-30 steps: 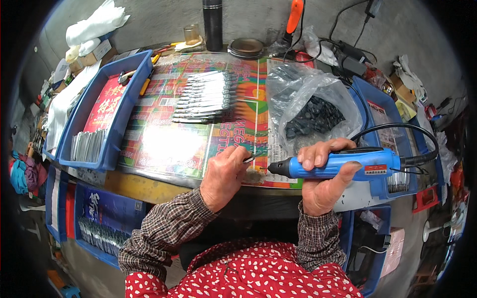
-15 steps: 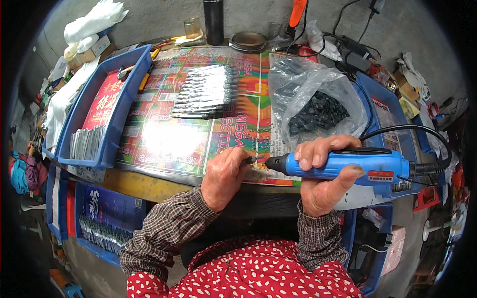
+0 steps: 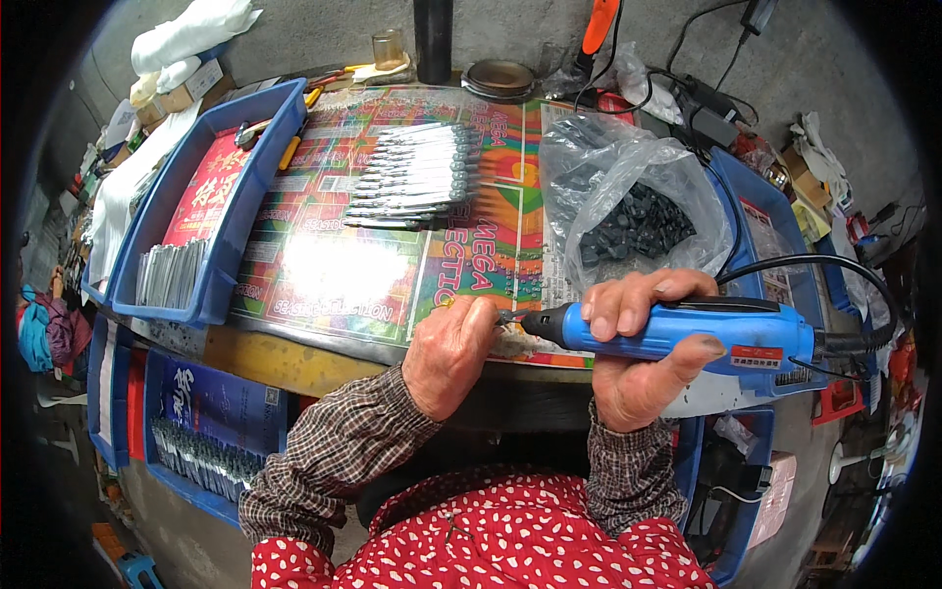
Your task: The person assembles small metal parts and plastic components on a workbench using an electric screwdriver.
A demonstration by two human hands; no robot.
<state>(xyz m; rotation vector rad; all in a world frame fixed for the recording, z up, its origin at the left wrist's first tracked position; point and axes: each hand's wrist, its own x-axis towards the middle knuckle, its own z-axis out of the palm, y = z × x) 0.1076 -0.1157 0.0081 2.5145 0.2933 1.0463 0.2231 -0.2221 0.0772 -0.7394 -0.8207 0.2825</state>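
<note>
A blue corded electric screwdriver (image 3: 677,332) lies level in my right hand (image 3: 633,388), fingers over its top and thumb along the near side. Its black nose points left. Facing that nose, my left hand (image 3: 444,355) pinches a small dark piece (image 3: 504,319), mostly hidden by the fingers. The bit end meets the piece or nearly does. Beyond the hands lies a neat row of slim silvery pen-like parts (image 3: 412,177). Right of it, an open clear plastic bag (image 3: 579,167) holds small black pieces (image 3: 638,226).
At left stands a blue bin (image 3: 216,285) with silvery strips and a red sheet. A lower blue bin (image 3: 211,501) holds dark-tipped parts. The screwdriver's black cable (image 3: 873,270) loops at right. A dark flask (image 3: 433,39) and stacked round dishes (image 3: 498,79) stand along the back.
The gap between my left hand's piece and the screwdriver's nose has closed. My left hand has shifted slightly right; the right hand has barely moved.
</note>
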